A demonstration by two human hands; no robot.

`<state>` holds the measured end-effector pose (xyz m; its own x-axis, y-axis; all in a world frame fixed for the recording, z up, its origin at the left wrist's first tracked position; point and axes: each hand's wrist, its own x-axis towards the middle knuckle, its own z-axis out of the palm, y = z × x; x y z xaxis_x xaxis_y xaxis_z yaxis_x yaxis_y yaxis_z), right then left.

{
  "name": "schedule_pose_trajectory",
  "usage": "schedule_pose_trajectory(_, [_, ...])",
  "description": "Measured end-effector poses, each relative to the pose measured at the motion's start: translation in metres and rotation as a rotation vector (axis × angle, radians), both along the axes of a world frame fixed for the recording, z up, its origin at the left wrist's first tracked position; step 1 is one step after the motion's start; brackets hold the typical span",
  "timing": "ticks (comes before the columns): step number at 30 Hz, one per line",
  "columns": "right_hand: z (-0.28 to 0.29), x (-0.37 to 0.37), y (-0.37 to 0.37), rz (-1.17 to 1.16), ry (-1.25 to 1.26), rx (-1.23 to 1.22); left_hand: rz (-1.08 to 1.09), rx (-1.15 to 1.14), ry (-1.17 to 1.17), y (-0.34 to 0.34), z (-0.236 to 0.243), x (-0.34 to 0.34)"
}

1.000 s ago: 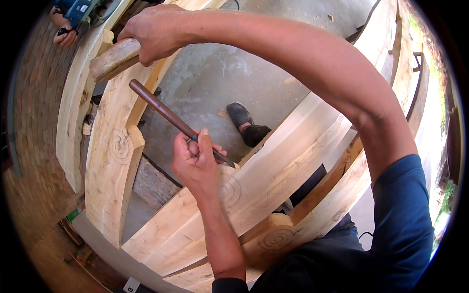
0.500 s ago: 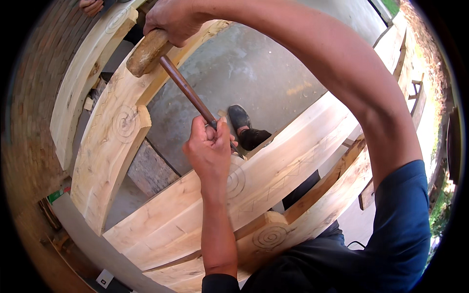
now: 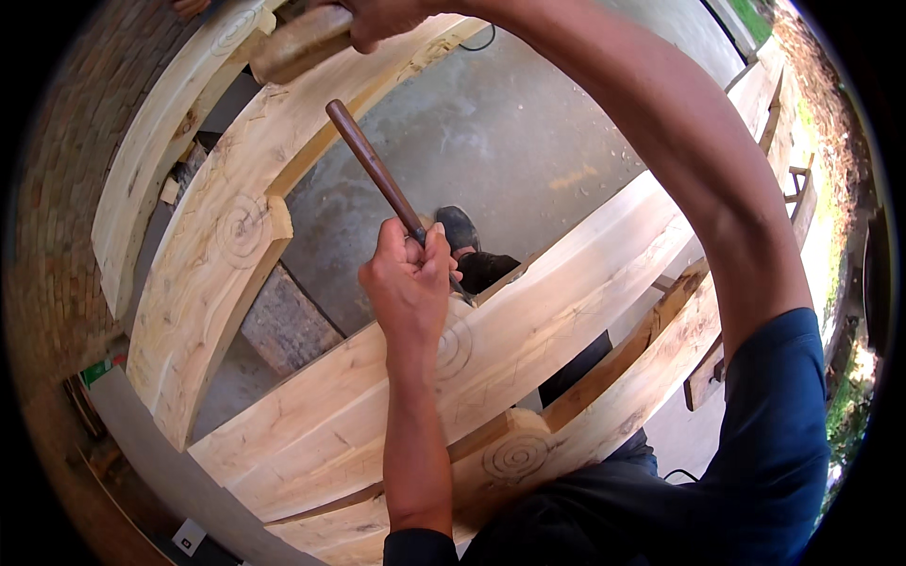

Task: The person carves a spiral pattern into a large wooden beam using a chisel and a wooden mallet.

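Note:
My left hand (image 3: 406, 283) is closed around a chisel (image 3: 371, 162), whose long brown wooden handle tilts up and to the left. Its metal tip meets the far edge of a pale timber beam (image 3: 566, 302), close to a pencilled spiral that my wrist partly covers. Up at the top edge, my right hand (image 3: 389, 19) grips a wooden mallet (image 3: 300, 43); part of this hand is cut off by the picture's edge. A gap separates the mallet from the end of the chisel handle.
A curved timber (image 3: 179, 311) with a drawn spiral lies to the left, and another timber (image 3: 142, 189) beyond it. Against my body is a spiral-marked beam (image 3: 604, 401). A rough wood block (image 3: 288, 321) sits between timbers. Another person's hand (image 3: 191, 8) shows at top left.
The mallet has risen up and slightly right, away from the chisel handle's end, which it was touching or nearly touching. My left hand and the chisel have barely shifted.

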<state>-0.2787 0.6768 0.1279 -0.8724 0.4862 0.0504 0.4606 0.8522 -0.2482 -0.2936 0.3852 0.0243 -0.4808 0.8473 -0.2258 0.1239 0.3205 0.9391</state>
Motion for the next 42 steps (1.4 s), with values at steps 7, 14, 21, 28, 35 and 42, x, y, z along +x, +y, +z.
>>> schedule_pose_trajectory(7, [-0.003, -0.001, -0.028, 0.134, -0.283, 0.024, 0.017, -0.027, 0.026, -0.005, -0.001, -0.005])
schedule_pose_trajectory(14, [-0.023, 0.015, -0.002, -0.217, 0.309, -0.183, -0.014, 0.003, 0.015, -0.002, -0.001, 0.000])
schedule_pose_trajectory(21, [-0.009, 0.023, 0.042, -0.244, 0.293, -0.398, -0.022, 0.000, 0.010, 0.003, 0.003, 0.008])
schedule_pose_trajectory(28, [-0.001, 0.029, -0.014, 0.080, -0.053, -0.079, -0.073, 0.048, 0.088, -0.006, 0.009, 0.006])
schedule_pose_trajectory(35, [-0.043, 0.049, -0.016, -0.168, 0.353, -0.284, 0.121, 0.350, -0.180, -0.009, 0.001, 0.010])
schedule_pose_trajectory(42, [-0.064, 0.053, -0.033, -0.100, 0.286, -0.270, 0.104, 0.164, -0.080, -0.008, -0.002, 0.007])
